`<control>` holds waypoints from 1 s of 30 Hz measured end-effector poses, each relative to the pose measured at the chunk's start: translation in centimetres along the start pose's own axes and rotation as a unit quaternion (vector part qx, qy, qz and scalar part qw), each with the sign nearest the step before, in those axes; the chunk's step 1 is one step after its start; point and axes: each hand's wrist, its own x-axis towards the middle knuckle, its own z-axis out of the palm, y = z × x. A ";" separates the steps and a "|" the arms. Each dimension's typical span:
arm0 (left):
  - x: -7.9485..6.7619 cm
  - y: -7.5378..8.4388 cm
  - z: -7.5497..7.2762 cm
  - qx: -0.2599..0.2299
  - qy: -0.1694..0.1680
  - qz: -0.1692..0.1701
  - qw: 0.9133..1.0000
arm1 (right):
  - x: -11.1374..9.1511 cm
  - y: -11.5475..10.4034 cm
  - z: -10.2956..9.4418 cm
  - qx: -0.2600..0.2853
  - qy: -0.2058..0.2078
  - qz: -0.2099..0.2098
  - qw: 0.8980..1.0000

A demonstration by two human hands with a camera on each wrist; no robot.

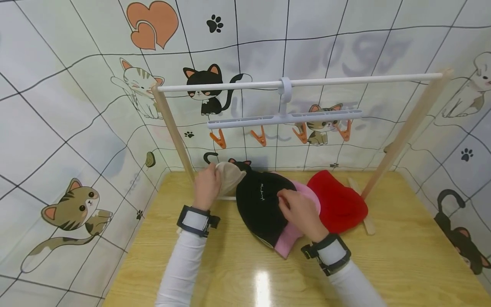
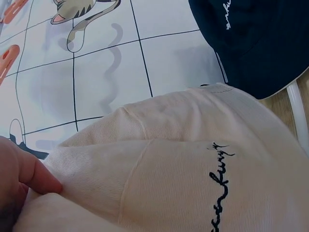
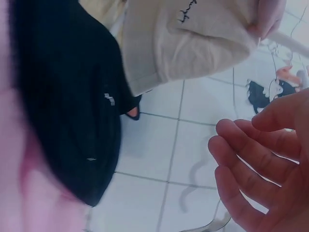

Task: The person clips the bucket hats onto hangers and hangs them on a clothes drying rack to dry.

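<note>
Below the hanger (image 1: 247,121), a pinched beige hat (image 1: 231,179)

Near the rack's left post (image 1: 174,134), the left hand (image 1: 206,186) pinches the beige hat at one side, beside the black hat (image 1: 257,204). That one overlaps the pink hat (image 1: 287,243); next comes the red hat (image 1: 337,202), all on the table (image 1: 406,256). Loosely bent and gripping nothing, the right hand (image 1: 301,212) hovers by the black hat. Orange clips (image 1: 219,139) hang from the hanger.

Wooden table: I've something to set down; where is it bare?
The table is bare in front, between the sleeves, and right of the rack's wooden foot. Toward the back it is crowded: black hat, pink fabric and red hat overlap, the left hand holds the beige hat beside them and the right hand is close by.
</note>
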 end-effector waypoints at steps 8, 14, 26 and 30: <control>0.1 0.4 0.0 0.014 -0.010 -0.009 1.000 | 3.6 -0.9 -0.3 -0.042 0.000 -0.075 0.996; 0.1 0.7 0.1 0.018 -0.010 0.011 1.000 | 5.6 -1.6 -0.4 -0.045 -0.027 -0.096 0.994; 0.1 0.5 -0.1 0.031 -0.019 0.017 0.999 | 9.7 -2.6 0.1 -0.022 -0.070 -0.136 0.988; 0.3 0.4 -0.1 0.029 -0.026 0.018 0.999 | 11.5 -3.3 0.0 0.039 -0.080 -0.115 0.989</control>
